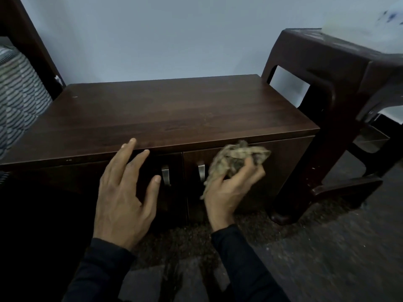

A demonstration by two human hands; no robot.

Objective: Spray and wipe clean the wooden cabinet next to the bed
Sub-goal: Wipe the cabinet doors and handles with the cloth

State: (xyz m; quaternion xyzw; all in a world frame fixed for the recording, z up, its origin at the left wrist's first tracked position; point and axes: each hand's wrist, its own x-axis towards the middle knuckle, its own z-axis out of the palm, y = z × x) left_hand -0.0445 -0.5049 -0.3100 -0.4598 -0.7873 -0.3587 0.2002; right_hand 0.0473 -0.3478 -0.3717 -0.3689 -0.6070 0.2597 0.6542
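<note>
The dark wooden cabinet (165, 114) fills the middle of the head view, with two doors and two metal handles (165, 175) below its top. My right hand (231, 190) grips a crumpled beige cloth (233, 158) in front of the upper part of the right door. My left hand (124, 192) is spread with straight fingers in front of the left door, fingertips near the top's front edge. It holds nothing. No spray bottle is in view.
The bed with a striped cover (17, 99) and its dark headboard post (28, 40) stand at the left. A dark brown plastic stool (340, 68) stands close to the cabinet's right side, with something white on it. A dark speckled floor (327, 247) lies below.
</note>
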